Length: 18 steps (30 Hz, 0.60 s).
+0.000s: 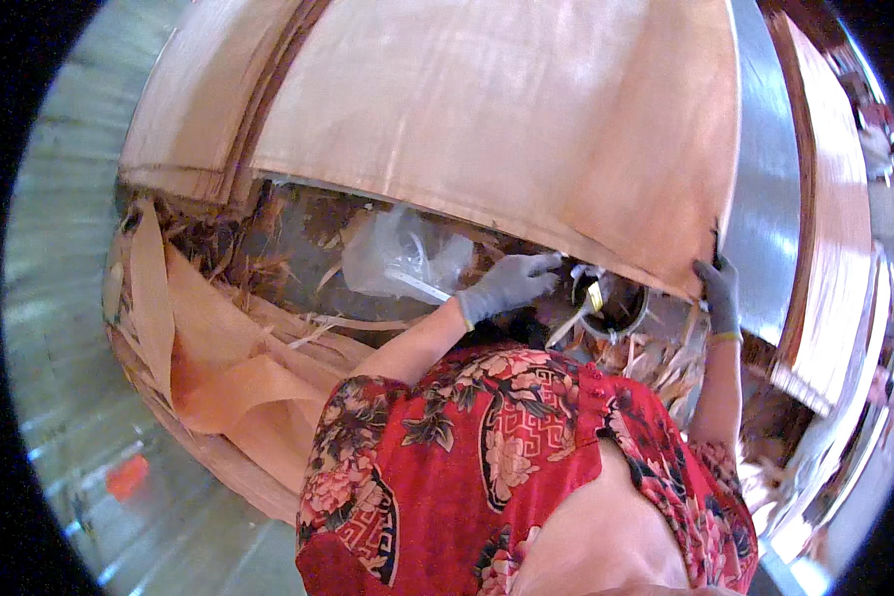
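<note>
A wide, thin, pale-brown wood veneer sheet [487,109] lies on top of a stack in front of me. My left hand [512,286], in a grey glove, is just below the sheet's near edge, its fingers stretched out to the right. Nothing shows clearly in it. At the near right corner, my right hand [720,288], also gloved, grips the sheet's edge with the thumb on top. Between the hands, below the edge, sits a dark round ring-shaped thing [611,306] with a small yellow item [595,295] inside it.
A crumpled clear plastic bag [397,253] lies left of my left hand among wood scraps. Curled veneer strips [238,387] heap up at the lower left. Another veneer stack [834,189] stands to the right, past a bluish-grey surface [765,179]. A ribbed greenish floor [70,328] runs along the left.
</note>
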Tool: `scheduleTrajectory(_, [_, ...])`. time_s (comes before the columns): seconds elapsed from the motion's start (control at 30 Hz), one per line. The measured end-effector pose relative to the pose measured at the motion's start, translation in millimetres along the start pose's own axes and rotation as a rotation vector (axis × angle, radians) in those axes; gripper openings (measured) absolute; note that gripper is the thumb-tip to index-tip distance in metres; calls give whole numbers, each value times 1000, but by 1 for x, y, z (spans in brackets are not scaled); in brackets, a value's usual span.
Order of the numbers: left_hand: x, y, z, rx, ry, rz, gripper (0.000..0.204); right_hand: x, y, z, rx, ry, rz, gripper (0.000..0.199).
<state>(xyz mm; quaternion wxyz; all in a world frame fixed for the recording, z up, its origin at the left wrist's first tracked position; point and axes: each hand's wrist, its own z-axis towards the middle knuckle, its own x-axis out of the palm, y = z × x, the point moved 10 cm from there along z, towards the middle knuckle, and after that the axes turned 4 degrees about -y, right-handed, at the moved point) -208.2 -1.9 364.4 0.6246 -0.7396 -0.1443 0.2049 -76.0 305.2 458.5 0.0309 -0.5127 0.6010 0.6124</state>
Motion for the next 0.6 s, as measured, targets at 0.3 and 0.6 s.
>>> scheduleTrajectory(0.3, [-168,79,-82,-331,-531,-791,65,-108,65,-16,-54,-92,159,28])
scheduleTrajectory(0.6, [-268,87,-84,-26,-916,-1158,51,-162,33,-7,-154,-346,-41,19])
